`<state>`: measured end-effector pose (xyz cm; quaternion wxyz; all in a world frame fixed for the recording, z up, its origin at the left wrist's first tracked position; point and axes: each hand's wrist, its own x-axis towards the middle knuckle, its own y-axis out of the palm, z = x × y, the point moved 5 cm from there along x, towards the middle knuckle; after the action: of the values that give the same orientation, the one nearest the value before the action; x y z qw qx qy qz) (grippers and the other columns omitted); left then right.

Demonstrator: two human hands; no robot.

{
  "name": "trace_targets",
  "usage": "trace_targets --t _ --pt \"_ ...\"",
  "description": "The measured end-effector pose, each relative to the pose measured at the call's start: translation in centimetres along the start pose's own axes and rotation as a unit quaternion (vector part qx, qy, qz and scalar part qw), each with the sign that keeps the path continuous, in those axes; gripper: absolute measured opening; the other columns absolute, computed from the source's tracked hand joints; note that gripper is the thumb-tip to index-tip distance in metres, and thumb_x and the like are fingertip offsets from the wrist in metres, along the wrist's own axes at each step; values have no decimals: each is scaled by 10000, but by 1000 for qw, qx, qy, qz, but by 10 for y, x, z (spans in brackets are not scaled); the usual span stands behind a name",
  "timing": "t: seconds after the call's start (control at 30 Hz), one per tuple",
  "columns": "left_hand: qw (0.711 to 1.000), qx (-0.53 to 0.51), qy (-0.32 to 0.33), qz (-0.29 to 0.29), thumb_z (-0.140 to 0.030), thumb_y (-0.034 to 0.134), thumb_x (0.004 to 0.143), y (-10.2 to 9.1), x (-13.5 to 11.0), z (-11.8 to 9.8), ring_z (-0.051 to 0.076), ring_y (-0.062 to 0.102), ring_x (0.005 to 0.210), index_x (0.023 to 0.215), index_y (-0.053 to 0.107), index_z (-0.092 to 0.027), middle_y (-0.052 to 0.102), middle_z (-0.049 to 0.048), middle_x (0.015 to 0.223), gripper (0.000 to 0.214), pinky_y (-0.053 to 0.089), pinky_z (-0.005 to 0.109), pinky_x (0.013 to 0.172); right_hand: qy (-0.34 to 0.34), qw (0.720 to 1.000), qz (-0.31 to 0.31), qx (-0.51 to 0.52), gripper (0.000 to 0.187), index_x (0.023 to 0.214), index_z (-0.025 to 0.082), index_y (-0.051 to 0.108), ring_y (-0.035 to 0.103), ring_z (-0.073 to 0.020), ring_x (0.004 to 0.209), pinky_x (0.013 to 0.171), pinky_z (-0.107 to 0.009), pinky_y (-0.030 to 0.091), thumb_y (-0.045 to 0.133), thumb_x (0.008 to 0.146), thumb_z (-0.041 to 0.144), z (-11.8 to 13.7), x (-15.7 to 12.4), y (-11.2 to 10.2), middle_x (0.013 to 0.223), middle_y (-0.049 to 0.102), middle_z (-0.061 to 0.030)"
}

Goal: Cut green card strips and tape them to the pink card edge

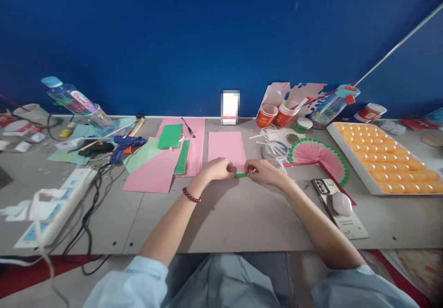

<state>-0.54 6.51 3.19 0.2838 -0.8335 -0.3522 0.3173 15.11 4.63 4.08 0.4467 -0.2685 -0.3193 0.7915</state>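
A pink paper sheet (226, 146) lies flat in front of me, with a narrow green paper strip (241, 175) along its near edge. My left hand (221, 168) is closed, fingers pinched at the strip's left part. On the strip's right end, my right hand (260, 171) pinches with thumb and fingers together. Only a short green length shows between the hands; my fingers cover the rest. To the left are more pink paper (152, 174), a green paper piece (170, 136) and a pen (188, 127).
A blue glue gun (126, 145), cables and a power strip (58, 206) occupy the left. On the right are red paper cups (267, 115), a watermelon-patterned paper fan (321, 158), a phone (341, 211) with a white case on it, and a tray (370, 183) of orange balls.
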Motion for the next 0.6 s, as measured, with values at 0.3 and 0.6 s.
trace_targets --t 0.3,0.6 --pt "1000 3 -4 -6 -310 525 682 0 -1 -2 99 277 483 503 368 -198 343 -36 507 263 174 280 490 -19 998 -31 -52 172 702 183 555 462 -121 633 606 -223 331 466 652 45 6 -2 -2 692 523 8" --pt "1000 4 -13 -6 -323 513 699 0 0 0 99 263 471 502 392 -201 338 -34 506 262 174 284 494 -4 999 -13 -51 205 814 183 663 498 -128 625 598 -224 349 516 690 111 -3 0 -4 692 576 2"
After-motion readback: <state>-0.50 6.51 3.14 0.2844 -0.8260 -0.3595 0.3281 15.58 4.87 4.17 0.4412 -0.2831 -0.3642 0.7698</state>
